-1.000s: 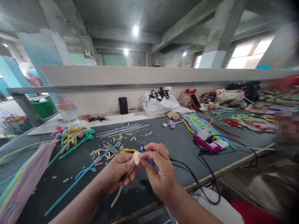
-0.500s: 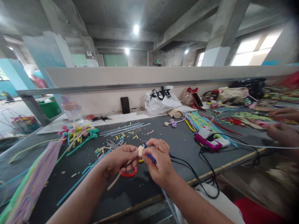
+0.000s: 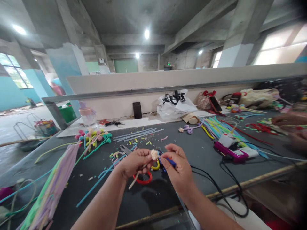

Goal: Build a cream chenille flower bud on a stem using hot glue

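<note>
My left hand (image 3: 139,161) pinches a small cream flower of fuzzy pipe cleaner (image 3: 154,154), its pale stem trailing down below the fingers. At the flower's right edge is my right hand (image 3: 178,164), thumb and forefinger tips close together; whatever lies between them is too small to make out. Behind the right hand shows a blue tool, apparently a glue gun (image 3: 170,159), mostly hidden. Under my left hand lie scissors with red and yellow handles (image 3: 145,181), blades pointing to the back left.
Finished pipe-cleaner flowers (image 3: 94,137) and a pastel bundle of pipe cleaners (image 3: 64,172) lie on the left. Scraps and blue stems surround the scissors. A purple power strip (image 3: 230,151) with black cords sits right. Another person's hands (image 3: 291,124) work at far right.
My right hand's fingers have loosened and drawn slightly off the cream flower, which shows more fully. The view has turned left, so everything appears shifted right.
</note>
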`<control>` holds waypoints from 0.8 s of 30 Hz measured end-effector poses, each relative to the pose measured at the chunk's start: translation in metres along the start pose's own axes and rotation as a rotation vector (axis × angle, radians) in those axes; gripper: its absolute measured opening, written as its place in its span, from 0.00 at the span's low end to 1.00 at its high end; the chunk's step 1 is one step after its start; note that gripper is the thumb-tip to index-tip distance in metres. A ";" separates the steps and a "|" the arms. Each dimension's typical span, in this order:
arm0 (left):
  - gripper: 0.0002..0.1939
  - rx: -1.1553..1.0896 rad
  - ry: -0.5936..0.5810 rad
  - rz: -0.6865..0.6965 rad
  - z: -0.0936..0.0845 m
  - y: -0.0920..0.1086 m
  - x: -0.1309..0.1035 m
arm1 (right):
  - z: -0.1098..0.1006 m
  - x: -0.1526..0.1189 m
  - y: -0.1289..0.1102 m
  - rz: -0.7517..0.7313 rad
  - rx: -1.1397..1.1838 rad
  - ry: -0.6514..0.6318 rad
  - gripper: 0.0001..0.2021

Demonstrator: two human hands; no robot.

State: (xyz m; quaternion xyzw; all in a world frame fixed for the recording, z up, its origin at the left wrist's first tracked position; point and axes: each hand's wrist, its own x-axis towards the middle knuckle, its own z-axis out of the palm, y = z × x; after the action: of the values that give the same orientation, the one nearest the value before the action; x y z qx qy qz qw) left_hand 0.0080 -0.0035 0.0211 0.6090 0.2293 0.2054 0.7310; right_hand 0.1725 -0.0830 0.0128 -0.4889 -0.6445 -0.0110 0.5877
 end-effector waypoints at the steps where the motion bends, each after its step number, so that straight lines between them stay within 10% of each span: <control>1: 0.18 -0.009 0.001 0.011 0.000 -0.002 0.000 | -0.002 0.000 -0.001 -0.024 -0.019 0.013 0.04; 12: 0.17 0.035 0.093 0.015 0.011 -0.004 -0.004 | -0.008 -0.001 -0.012 -0.237 -0.167 0.039 0.04; 24: 0.15 0.178 0.235 0.092 0.019 -0.002 -0.004 | -0.001 -0.002 -0.005 -0.127 -0.157 -0.015 0.04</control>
State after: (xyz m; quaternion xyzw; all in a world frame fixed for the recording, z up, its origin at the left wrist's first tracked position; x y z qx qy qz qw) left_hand 0.0164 -0.0213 0.0219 0.6529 0.3024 0.2872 0.6323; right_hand 0.1697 -0.0873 0.0138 -0.4915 -0.6759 -0.0950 0.5409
